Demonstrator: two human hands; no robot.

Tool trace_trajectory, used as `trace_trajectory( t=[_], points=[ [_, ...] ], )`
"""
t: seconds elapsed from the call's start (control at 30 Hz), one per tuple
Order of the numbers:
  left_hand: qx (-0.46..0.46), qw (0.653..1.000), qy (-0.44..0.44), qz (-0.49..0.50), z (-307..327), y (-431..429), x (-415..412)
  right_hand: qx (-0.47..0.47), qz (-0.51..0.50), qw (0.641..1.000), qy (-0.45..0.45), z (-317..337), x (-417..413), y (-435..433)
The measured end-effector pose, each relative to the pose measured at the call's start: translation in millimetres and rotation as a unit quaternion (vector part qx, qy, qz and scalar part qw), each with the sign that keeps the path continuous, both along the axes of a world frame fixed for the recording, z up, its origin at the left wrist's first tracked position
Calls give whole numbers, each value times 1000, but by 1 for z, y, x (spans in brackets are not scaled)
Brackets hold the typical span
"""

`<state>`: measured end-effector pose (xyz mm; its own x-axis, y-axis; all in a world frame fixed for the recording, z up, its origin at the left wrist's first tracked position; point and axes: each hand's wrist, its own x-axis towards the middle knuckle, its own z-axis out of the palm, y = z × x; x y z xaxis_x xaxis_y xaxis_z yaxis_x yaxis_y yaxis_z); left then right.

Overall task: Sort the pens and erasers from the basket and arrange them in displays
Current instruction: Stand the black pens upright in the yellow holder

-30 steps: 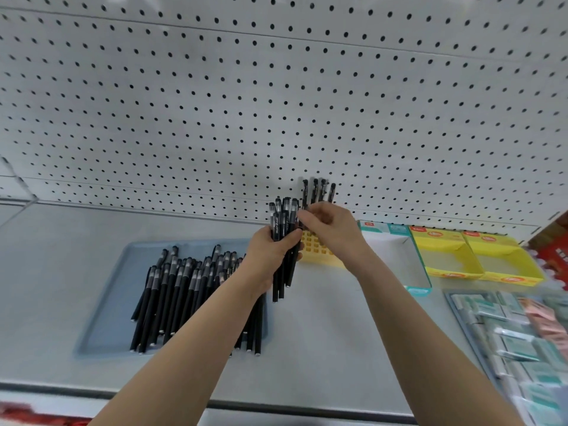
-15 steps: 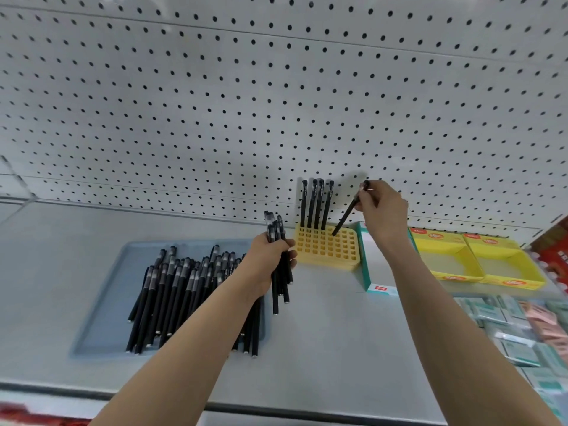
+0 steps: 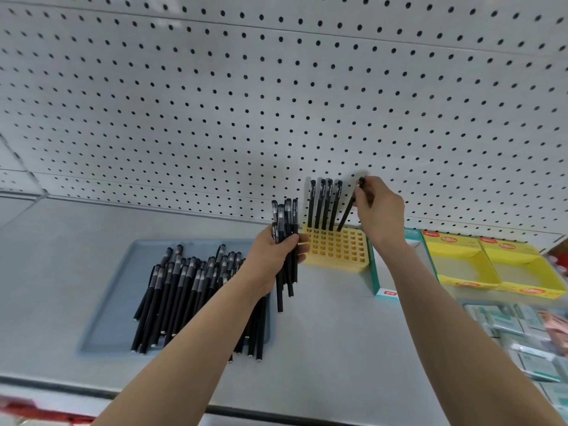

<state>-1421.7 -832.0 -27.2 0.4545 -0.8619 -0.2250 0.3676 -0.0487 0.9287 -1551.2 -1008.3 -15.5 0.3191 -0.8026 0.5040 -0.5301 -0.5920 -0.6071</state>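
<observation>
Tilting one pen (image 3: 349,212) cap-up, tip in the yellow holder's (image 3: 336,250) back row, my right hand (image 3: 378,207) pinches it; my left hand (image 3: 270,256) grips a vertical pen bunch (image 3: 285,241) beside the holder's left edge; holes nearer the shelf's (image 3: 322,348) front edge stand free.

The pegboard (image 3: 276,87) behind looked like matt painted metal, as did the smooth grey shelf (image 3: 322,348). The pens (image 3: 184,296) were matt black plastic. The yellow holder (image 3: 338,250) was smooth plastic; the 2 yellow boxes (image 3: 498,265) on the right were glossy printed card.
</observation>
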Motion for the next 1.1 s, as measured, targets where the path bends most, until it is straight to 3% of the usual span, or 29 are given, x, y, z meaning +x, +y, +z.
trace_trajectory(
  t=[0.17, 0.4, 0.57, 0.7, 0.77, 0.9, 1.0, 1.1],
  points=[
    [-4, 1000, -10, 8, 1, 1, -3, -16, 16, 1000, 16, -4, 0, 0],
    [-4, 1000, -10, 15, 1, -1, -5, 64, 26, 998, 13, -9, -3, 1],
    [0, 1000, -22, 6, 0, -3, -10, -33, 7, 999, -35, 3, -4, 37],
    [-2, 999, -39, -17, 1, -5, -19, 138, 148, 979, -16, 12, 4, 69],
    [-5, 998, -52, -30, 2, -5, -23, 197, 173, 965, -22, 13, 4, 71],
    [19, 998, -53, -15, 0, -2, -21, 251, 112, 957, -96, 18, -13, 51],
    [25, 999, -30, 7, 1, 2, -16, 164, 7, 981, -104, 24, -30, 23],
    [31, 999, -28, 31, 2, 4, -14, 103, -26, 992, -64, 23, -33, 8]
  ],
)
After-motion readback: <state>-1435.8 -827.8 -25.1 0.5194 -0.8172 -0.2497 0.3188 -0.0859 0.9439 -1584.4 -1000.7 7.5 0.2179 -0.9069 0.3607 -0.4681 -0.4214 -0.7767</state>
